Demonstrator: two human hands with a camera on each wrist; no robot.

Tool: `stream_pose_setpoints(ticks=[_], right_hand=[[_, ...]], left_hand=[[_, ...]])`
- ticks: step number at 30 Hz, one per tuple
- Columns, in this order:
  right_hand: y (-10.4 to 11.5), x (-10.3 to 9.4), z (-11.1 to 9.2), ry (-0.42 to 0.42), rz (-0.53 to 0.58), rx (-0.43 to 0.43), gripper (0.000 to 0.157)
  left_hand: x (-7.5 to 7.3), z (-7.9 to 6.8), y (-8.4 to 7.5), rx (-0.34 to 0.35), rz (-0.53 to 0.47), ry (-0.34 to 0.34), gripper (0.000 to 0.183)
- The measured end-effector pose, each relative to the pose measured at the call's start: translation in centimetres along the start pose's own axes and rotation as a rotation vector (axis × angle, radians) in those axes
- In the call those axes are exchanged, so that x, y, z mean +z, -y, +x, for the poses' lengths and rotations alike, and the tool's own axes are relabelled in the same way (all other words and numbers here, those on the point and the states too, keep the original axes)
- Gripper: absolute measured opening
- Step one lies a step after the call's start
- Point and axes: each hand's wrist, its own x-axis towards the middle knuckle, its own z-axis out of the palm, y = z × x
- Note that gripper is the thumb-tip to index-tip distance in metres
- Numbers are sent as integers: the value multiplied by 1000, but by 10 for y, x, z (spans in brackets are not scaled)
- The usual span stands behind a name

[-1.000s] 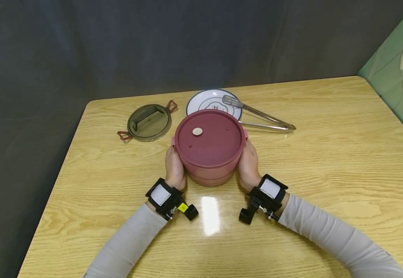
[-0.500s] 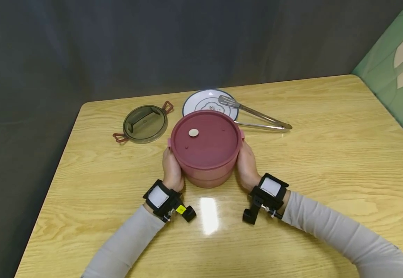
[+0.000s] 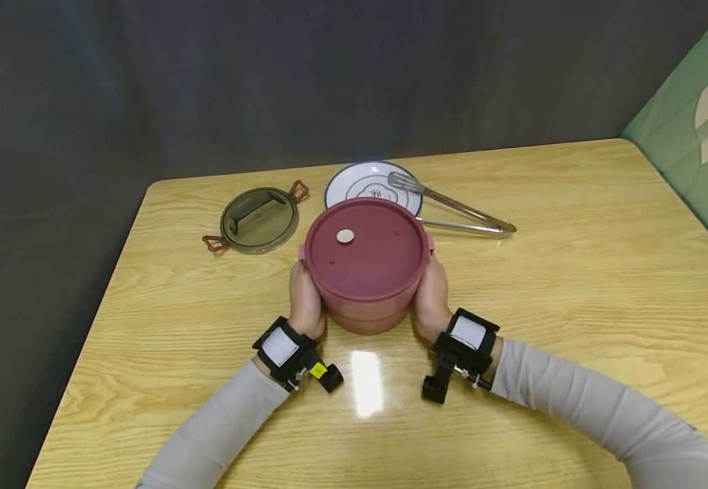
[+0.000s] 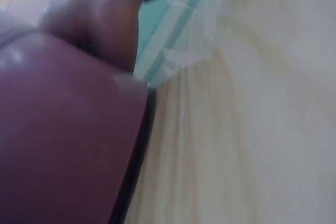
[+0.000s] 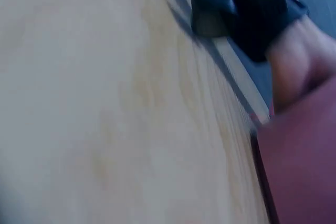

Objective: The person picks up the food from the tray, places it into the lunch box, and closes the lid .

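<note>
A pink pot with a dark red lid (image 3: 366,265) stands upright near the middle of the table, small pink lugs at its sides. My left hand (image 3: 306,299) holds its left wall just below one lug. On the opposite wall, my right hand (image 3: 432,299) grips it in the same way. The fingertips of both hands are hidden by the pot. In the left wrist view the pot wall (image 4: 63,140) fills the left side, my right hand (image 4: 100,19) beyond it. The right wrist view shows my left hand (image 5: 299,64) against the pot. Whether its base touches the table is hard to tell.
Behind the pot lies a white plate with a blue rim (image 3: 344,183), partly covered by it. Metal tongs (image 3: 457,204) rest with one end on the plate. A tinted glass lid with red-brown loops (image 3: 260,221) lies left on the wooden table (image 3: 573,272). A dark curtain (image 3: 329,81) hangs behind.
The head view shifts slightly, carrying the whole scene with it. Both hands keep their hold on the pot, which shows no clear movement relative to the plate and tongs.
</note>
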Motion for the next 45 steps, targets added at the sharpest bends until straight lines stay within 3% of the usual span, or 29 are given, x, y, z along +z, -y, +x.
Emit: stream_pose_setpoints(ticks=[4,7,18,23,29,33,35,38,41,45], right_hand=[[0,4,-6,-82,-68,-7,46],[0,4,-6,-97,-87,-4,48],[1,-7,2,3,-76,26,42],[6,-11,2,23,-84,92,41],[14,-20,5,103,-109,201,43],[17,-24,7,161,-94,229,39],[19,-25,7,178,-91,230,38],[19,-26,9,186,-137,218,37],[19,-26,10,194,-180,209,36],[17,-27,9,213,-187,203,37]], left_hand=[[-1,3,0,7,-13,-4,49],[-1,4,-1,14,-26,19,48],[-7,2,-1,-36,68,68,46],[-8,4,-4,-84,74,103,44],[-24,15,-25,-151,79,146,38],[-52,30,-56,-66,220,172,47],[-68,40,-74,21,337,135,52],[-92,57,-98,112,509,4,55],[-115,70,-110,97,584,-133,59],[-137,81,-107,-12,514,-245,60]])
